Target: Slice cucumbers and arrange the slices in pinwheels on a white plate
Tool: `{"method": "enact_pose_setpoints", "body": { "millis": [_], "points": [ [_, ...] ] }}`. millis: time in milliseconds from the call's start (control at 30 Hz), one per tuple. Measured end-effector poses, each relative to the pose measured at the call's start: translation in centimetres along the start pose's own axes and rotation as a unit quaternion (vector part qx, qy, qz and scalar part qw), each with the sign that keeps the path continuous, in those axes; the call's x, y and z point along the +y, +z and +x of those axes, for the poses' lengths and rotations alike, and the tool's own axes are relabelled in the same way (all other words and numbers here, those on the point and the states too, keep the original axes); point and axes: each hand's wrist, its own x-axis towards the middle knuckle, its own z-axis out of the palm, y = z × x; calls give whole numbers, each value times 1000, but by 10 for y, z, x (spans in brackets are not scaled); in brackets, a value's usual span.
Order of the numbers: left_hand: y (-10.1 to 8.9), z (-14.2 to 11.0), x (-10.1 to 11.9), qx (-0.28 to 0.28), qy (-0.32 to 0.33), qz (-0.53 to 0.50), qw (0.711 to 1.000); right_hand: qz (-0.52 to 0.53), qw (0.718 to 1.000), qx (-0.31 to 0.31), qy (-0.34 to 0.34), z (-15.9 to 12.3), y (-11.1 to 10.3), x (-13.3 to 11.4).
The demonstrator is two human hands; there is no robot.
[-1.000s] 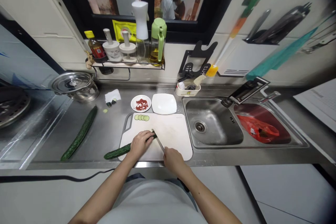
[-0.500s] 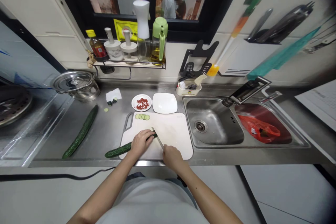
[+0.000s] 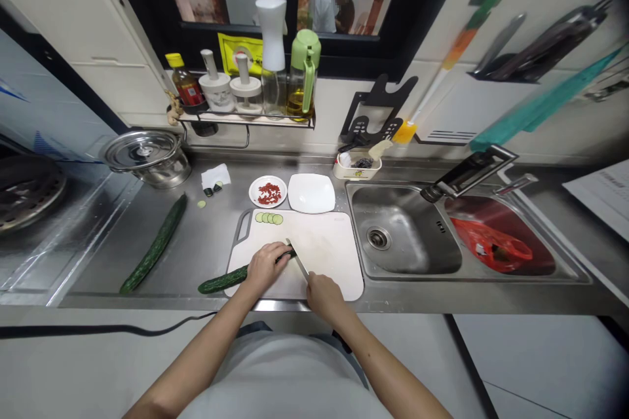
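A white cutting board (image 3: 324,245) lies on the steel counter in front of me. Across its near left part lies a dark green cucumber (image 3: 221,281), and my left hand (image 3: 265,265) is closed over it, holding it down. My right hand (image 3: 322,294) grips the handle of a knife (image 3: 296,258); the blade meets the cucumber's cut end by my left fingertips. Several cucumber slices (image 3: 268,218) sit in a row at the board's far edge.
A second whole cucumber (image 3: 154,245) lies on the counter at left, near a lidded steel pot (image 3: 145,157). A plate of red bits (image 3: 268,191) and a bare white plate (image 3: 311,193) stand behind the board. The sink (image 3: 403,239) is at right, with a red bag (image 3: 491,245) beyond it.
Both hands stay at the cucumber on the board with hardly any shift. The view itself has drifted slightly.
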Motion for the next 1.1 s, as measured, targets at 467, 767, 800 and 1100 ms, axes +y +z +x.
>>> {"method": "enact_pose_setpoints", "body": {
  "millis": [467,767,800,1100],
  "points": [
    [2,-2,0,-5,1,0,1000,-2,999,50,-12,27,4,-9],
    [1,-2,1,-10,-9,-1,1000,-3,999,35,6,16,11,-4],
    [1,-2,1,-9,-9,-1,1000,-2,999,33,11,12,12,-2],
    [0,0,1,-16,-17,-4,1000,-1,999,27,21,-3,17,3]
  ]
}}
